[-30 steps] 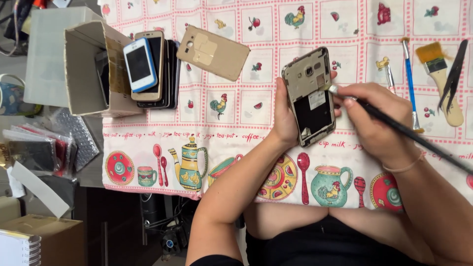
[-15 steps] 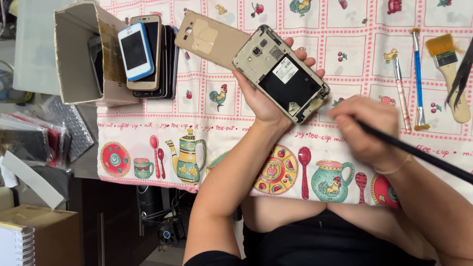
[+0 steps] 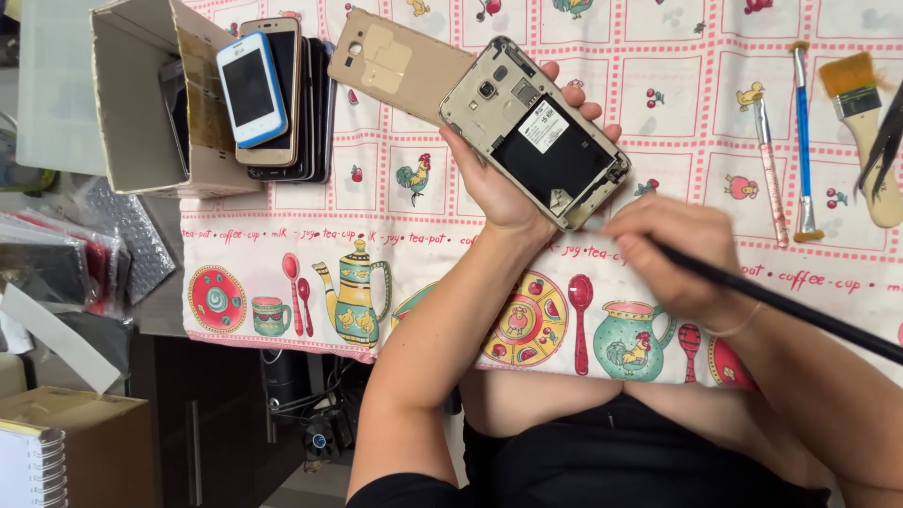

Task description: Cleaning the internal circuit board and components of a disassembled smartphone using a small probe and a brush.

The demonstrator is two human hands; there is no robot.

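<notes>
Two bare hands at work above a table w/ a patterned cloth (image 3: 310, 235). Left hand (image 3: 503, 183) holds an opened phone (image 3: 534, 132) up off the table, back side to the camera, fingers wrapped round its far edge, thumb on the near edge; dark battery bay w/ a white label showing. Right hand (image 3: 673, 254) sits just below the phone's lower corner, fingers pinched on a thin black brush handle (image 3: 800, 306) that runs off to the right; the tip is hidden by the hand, motion-blurred. Tan back cover (image 3: 395, 64) lies flat on the cloth, just left of and partly behind the phone. Further left, a stack of phones (image 3: 273, 99) leans on an open cardboard box (image 3: 132, 94). Far right on the cloth: blue-handled brush (image 3: 802, 132), wide flat brush (image 3: 861, 113).
</notes>
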